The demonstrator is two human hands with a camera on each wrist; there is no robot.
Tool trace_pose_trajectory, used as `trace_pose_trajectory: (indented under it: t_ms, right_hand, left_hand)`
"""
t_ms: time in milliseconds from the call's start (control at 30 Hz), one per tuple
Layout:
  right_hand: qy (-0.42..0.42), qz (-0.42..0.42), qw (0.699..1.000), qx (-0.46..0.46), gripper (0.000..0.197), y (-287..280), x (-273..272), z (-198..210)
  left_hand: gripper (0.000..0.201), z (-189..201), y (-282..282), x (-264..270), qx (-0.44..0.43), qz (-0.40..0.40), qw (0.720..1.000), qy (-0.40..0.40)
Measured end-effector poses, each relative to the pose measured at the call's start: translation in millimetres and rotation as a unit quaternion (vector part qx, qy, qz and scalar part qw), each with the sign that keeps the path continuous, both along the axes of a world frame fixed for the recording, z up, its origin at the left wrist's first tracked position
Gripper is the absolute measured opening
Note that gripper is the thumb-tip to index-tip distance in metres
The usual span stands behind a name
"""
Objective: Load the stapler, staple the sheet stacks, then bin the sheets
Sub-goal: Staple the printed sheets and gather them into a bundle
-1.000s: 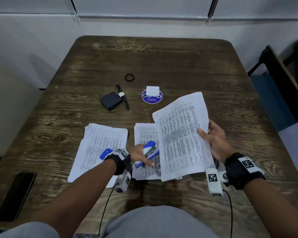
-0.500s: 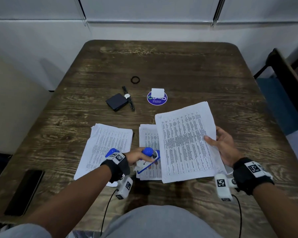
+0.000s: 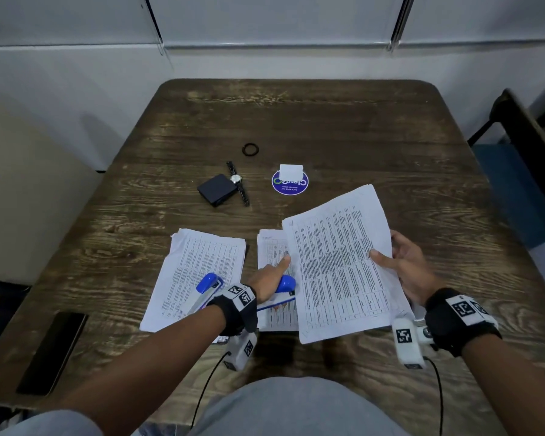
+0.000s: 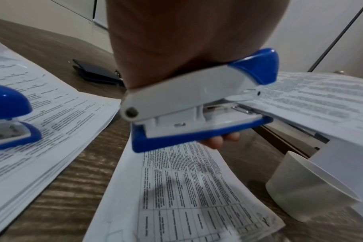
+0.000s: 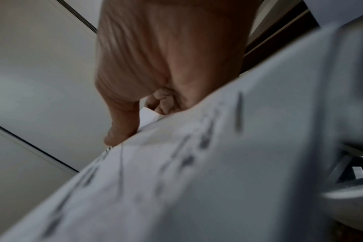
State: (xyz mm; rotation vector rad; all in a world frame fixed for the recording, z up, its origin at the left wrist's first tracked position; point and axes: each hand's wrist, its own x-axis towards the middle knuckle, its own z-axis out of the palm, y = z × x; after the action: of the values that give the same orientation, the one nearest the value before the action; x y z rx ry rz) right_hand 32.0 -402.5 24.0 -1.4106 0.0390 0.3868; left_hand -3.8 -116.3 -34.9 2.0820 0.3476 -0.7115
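Head view: at lower centre, the left hand is gripping a blue-and-white plastic stapler; to its right, the right hand is pinching a thin, floppy printed sheet stack above the wooden table.

Left wrist view: the stack's edge is sitting inside the stapler's mouth, right of centre.

Right wrist view: thumb pressing limp paper, best supported near the edge.
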Motion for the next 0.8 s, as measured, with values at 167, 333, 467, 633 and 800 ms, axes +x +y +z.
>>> trace_pose_trajectory:
  t_ms: [167, 333, 467, 633, 800]
  right_hand:
    - [0.003, -0.008, 1.0, -0.002, 0.097, 1.4, 0.5, -4.2]
    - [0.004, -0.006, 1.0, 0.006, 0.087, 3.6, 0.7, -7.8]
    - [0.004, -0.011, 1.0, -0.002, 0.089, 3.9, 0.3, -7.8]
    - [0.009, -0.025, 0.999, -0.033, 0.062, 1.3, -0.4, -9.7]
    - [0.017, -0.025, 0.998, -0.048, 0.071, -0.3, -1.3, -8.6]
  left_hand:
    - [0.061, 1.3, -4.4, 0.1, 0.006, 0.02, 0.999, -0.036]
    - [0.026, 3.6, -4.4, -3.7, 0.195, -0.082, 0.974, -0.082]
    - [0.031, 7.2, -6.0, -1.1, 0.203, -0.083, 0.972, -0.079]
    - [0.073, -6.1, 5.8, 12.2, 0.1, -0.036, 0.994, 0.025]
    - [0.074, -57.2, 30.0, 7.6, 0.092, -0.039, 0.993, 0.058]
